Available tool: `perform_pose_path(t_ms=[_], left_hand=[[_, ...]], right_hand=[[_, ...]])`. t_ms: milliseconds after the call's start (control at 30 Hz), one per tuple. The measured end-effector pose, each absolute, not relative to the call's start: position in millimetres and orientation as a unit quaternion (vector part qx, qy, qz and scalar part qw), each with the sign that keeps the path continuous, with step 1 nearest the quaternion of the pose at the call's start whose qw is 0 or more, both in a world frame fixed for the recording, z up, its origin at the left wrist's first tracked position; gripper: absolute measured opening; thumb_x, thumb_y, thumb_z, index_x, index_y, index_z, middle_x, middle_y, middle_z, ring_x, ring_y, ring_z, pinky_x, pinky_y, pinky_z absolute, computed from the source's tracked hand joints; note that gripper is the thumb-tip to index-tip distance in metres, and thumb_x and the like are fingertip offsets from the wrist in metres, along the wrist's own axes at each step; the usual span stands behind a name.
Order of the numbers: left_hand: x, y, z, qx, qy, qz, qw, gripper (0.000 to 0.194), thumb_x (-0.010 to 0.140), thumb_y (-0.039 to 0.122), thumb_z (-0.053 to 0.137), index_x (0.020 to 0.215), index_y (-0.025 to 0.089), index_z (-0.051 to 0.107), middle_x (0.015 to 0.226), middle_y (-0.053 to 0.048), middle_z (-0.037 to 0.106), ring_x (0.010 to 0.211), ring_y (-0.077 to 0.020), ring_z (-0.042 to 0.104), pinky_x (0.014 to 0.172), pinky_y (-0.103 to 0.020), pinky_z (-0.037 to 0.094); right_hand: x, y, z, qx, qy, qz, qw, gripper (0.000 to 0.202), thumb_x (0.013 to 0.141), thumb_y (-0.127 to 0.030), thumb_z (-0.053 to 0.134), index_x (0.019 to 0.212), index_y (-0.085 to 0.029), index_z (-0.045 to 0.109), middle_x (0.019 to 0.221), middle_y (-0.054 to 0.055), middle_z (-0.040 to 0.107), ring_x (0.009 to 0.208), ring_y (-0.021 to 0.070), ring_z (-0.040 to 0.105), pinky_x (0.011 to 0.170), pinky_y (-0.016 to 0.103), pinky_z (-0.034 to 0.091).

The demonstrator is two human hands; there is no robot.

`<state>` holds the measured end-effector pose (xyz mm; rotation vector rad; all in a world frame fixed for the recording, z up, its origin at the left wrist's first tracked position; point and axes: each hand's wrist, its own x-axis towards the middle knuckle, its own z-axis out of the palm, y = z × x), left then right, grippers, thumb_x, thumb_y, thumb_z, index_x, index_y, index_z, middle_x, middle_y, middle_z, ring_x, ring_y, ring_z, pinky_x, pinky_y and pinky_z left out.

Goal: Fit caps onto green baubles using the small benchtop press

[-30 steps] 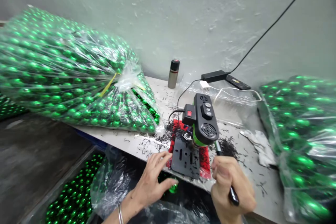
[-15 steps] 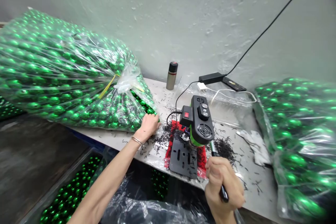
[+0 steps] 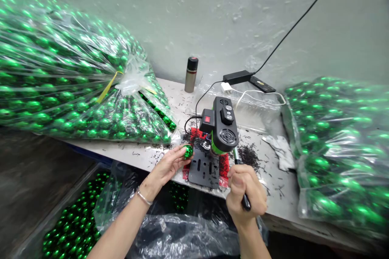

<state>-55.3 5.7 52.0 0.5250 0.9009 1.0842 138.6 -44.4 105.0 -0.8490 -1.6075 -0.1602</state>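
Observation:
A shiny green ball (image 3: 188, 151) is held at the fingertips of my left hand (image 3: 172, 163), just left of the machine's black slotted base plate (image 3: 203, 170). My right hand (image 3: 246, 192) is wrapped round the black-handled lever (image 3: 246, 202) at the machine's right side. The small black and green machine (image 3: 225, 125) stands over the plate, on a red mat (image 3: 224, 168). To the left lies a large clear bag of green balls (image 3: 75, 85), with a slit near its tied neck.
Behind the machine are a bottle (image 3: 191, 76), a power adapter (image 3: 238, 77) and a phone (image 3: 262, 85). A white glove (image 3: 281, 151) lies beside another bag of balls (image 3: 337, 149). Black scraps (image 3: 248, 156) litter the table (image 3: 127, 157). Below is a bin of balls (image 3: 73, 218).
My left hand has left the slit in the bag and moved right to the machine, a green ball now showing in its fingers. My right hand stays on the lever. The camera view has shifted.

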Motion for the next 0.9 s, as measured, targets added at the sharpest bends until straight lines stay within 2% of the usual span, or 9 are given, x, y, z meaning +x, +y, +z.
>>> perform_pose_path(t_ms=[100,267,400,467,533,900], left_hand=[[-44,2,44,0.225,0.425,0.491,0.727,0.025,0.079,0.025,0.077,0.1,0.017,0.067,0.09,-0.007,0.075,0.084,-0.0173,0.072,0.074,-0.026,0.059],[-22,0,34,0.309,0.442,0.501,0.677,0.041,0.076,0.033,0.079,0.11,0.018,0.063,0.098,-0.006,0.073,0.093,-0.0195,0.071,0.087,-0.034,0.056],[-6,-3,30,0.502,0.509,0.49,0.499,0.036,0.078,0.032,0.075,0.112,0.022,0.068,0.11,-0.006,0.072,0.107,-0.0241,0.065,0.099,-0.042,0.048],[-2,-6,27,0.574,0.542,0.468,0.397,0.03,0.079,0.031,0.075,0.109,0.025,0.07,0.11,-0.004,0.072,0.109,-0.0256,0.063,0.102,-0.046,0.043],[0,-8,24,0.608,0.56,0.449,0.339,0.027,0.082,0.031,0.074,0.108,0.027,0.071,0.109,-0.003,0.073,0.108,-0.0256,0.062,0.102,-0.046,0.041],[4,-7,12,0.678,0.545,0.422,0.256,0.027,0.087,0.034,0.07,0.112,0.026,0.067,0.107,-0.004,0.072,0.106,-0.0245,0.061,0.102,-0.045,0.036]], right_hand=[[140,-45,105,-0.371,-0.699,-0.067,0.608,0.027,0.086,0.0,0.05,0.068,-0.019,0.046,0.063,-0.002,0.051,0.064,0.0107,0.054,0.057,0.025,0.041],[139,-43,119,-0.381,-0.682,-0.059,0.621,0.028,0.089,-0.004,0.05,0.066,-0.019,0.045,0.061,-0.003,0.05,0.061,0.0103,0.053,0.056,0.025,0.039],[136,-40,130,-0.387,-0.674,-0.046,0.628,0.029,0.09,-0.005,0.05,0.065,-0.019,0.044,0.061,-0.002,0.051,0.061,0.01,0.051,0.056,0.025,0.038],[136,-40,132,-0.386,-0.673,-0.051,0.629,0.028,0.09,-0.006,0.05,0.066,-0.019,0.044,0.062,-0.002,0.051,0.061,0.0098,0.051,0.055,0.024,0.037],[136,-40,130,-0.387,-0.673,-0.061,0.628,0.028,0.091,-0.007,0.05,0.066,-0.019,0.045,0.062,-0.002,0.052,0.06,0.0098,0.051,0.054,0.025,0.036],[137,-44,119,-0.397,-0.678,-0.062,0.615,0.028,0.093,-0.012,0.049,0.066,-0.02,0.046,0.062,-0.001,0.051,0.062,0.0109,0.052,0.057,0.026,0.039]])
